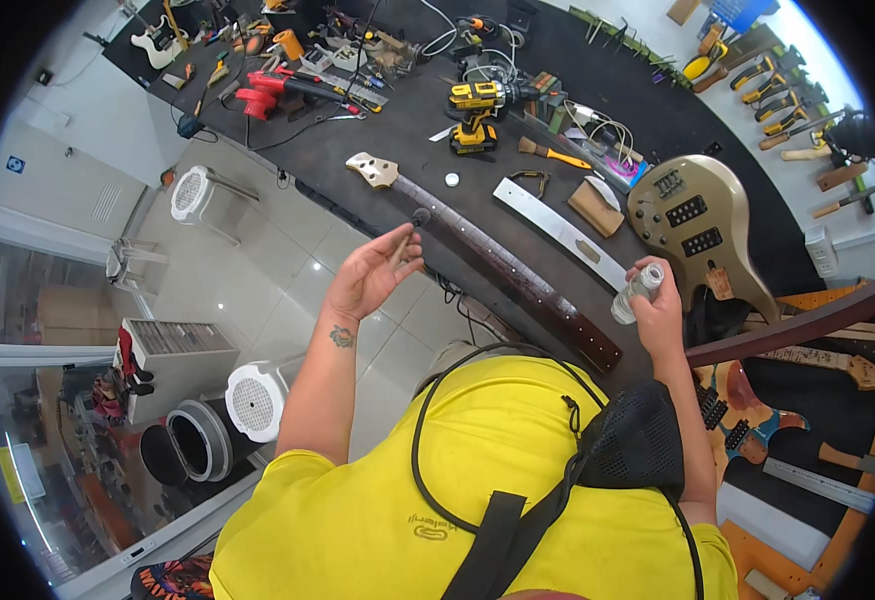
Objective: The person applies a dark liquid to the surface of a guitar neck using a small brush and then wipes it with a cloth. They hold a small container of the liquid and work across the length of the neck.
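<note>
My left hand [378, 272] is raised beside the bench edge, fingers pinched on a short pale stick [401, 249] with a dark, rounded tip [421, 217]. That tip is close to a long guitar neck [488, 248], and I cannot tell whether it touches. The neck lies slantwise along the near side of the bench, its pale headstock [373, 169] at the far left end and its dark fretboard facing up. In my right hand [662, 305] is a small clear glass bottle [638, 293], tilted, with its mouth uncovered. A small white cap [452, 180] lies beyond the neck.
A metal straightedge [562, 232] and a gold guitar body [703, 225] lie right of the neck. Farther back are a yellow drill [475, 116], a yellow-handled brush [555, 153] and a red power tool [265, 94]. White stools [256, 402] stand on the floor at left.
</note>
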Motion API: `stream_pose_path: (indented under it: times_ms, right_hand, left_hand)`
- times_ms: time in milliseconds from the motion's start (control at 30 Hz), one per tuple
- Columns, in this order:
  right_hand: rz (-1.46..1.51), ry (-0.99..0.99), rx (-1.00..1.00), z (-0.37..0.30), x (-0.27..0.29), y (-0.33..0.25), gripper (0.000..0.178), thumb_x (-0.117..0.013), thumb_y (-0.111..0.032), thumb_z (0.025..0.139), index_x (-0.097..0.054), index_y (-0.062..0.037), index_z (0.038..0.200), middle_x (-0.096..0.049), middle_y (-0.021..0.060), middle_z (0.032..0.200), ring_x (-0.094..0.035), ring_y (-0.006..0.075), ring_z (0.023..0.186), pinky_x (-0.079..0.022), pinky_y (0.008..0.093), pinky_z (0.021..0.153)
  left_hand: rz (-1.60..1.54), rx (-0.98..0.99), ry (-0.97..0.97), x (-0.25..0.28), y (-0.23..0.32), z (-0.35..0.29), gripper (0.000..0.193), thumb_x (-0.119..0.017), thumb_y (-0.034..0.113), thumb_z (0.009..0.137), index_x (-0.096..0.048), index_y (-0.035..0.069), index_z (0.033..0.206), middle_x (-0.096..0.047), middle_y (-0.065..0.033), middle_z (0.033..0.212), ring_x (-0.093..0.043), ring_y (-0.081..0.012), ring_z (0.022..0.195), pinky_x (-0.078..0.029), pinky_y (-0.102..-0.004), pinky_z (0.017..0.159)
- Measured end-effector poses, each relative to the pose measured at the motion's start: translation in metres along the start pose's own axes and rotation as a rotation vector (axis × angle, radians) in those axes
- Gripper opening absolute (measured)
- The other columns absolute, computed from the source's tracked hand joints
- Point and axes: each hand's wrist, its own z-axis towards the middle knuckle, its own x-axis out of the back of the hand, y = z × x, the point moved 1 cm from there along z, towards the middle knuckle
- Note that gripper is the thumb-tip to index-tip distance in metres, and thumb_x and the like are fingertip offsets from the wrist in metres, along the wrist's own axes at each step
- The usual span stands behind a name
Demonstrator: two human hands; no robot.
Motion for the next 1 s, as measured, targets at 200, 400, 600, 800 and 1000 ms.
stream_pose_path:
  times_ms: [200, 400, 600, 800, 1000]
  right_hand:
    - [-0.053, 0.012, -0.056, -0.008, -0.01, 0.005, 0.046, -0.049, 0.009, 0.076, -0.055, -0.0049, 0.119, -0.06, 0.0044, 0.107, -0.058, 0.0134, 0.101, -0.047, 0.0286, 0.095]
    - [-0.104, 0.04, -0.082, -0.005, -0.027, -0.003, 0.039, -0.052, 0.005, 0.079, -0.058, -0.0042, 0.116, -0.064, 0.0053, 0.103, -0.061, 0.0148, 0.098, -0.049, 0.029, 0.092]
    - [-0.17, 0.024, -0.081, -0.003, -0.034, -0.015, 0.04, -0.053, 0.004, 0.079, -0.058, -0.0042, 0.117, -0.065, 0.0061, 0.103, -0.062, 0.0154, 0.098, -0.049, 0.0297, 0.092]
    - [-0.153, 0.041, -0.124, -0.013, -0.025, -0.007, 0.041, -0.054, 0.004, 0.079, -0.059, -0.0045, 0.119, -0.067, 0.0077, 0.105, -0.064, 0.0157, 0.101, -0.05, 0.031, 0.094]
    - [-0.153, 0.085, -0.16, -0.017, -0.021, -0.002, 0.041, -0.054, 0.003, 0.079, -0.059, -0.005, 0.119, -0.067, 0.0066, 0.105, -0.064, 0.0145, 0.102, -0.05, 0.031, 0.094]
  left_hand:
    - [0.473, 0.097, 0.597, 0.052, -0.021, 0.018, 0.045, -0.069, 0.01, 0.099, -0.059, -0.008, 0.139, -0.069, -0.0177, 0.125, -0.07, -0.0285, 0.107, -0.056, -0.0427, 0.098]
    - [1.436, -0.077, 0.726, 0.077, -0.008, 0.056, 0.031, -0.067, 0.004, 0.095, -0.07, -0.002, 0.126, -0.077, -0.0182, 0.105, -0.075, -0.0341, 0.09, -0.059, -0.0418, 0.085]
    - [1.647, -0.119, 0.675, 0.112, 0.001, 0.096, 0.028, -0.066, 0.01, 0.094, -0.074, 0.001, 0.119, -0.074, -0.0254, 0.11, -0.072, -0.0428, 0.103, -0.057, -0.0473, 0.092]
    - [1.599, -0.067, 0.664, 0.11, -0.032, 0.082, 0.03, -0.066, 0.009, 0.095, -0.073, 0.004, 0.124, -0.077, -0.0195, 0.094, -0.075, -0.0352, 0.087, -0.058, -0.0426, 0.082]
    - [1.575, -0.079, 0.324, 0.057, -0.081, 0.059, 0.031, -0.066, 0.008, 0.094, -0.073, 0.005, 0.124, -0.076, -0.0207, 0.093, -0.074, -0.0358, 0.083, -0.058, -0.0432, 0.08]
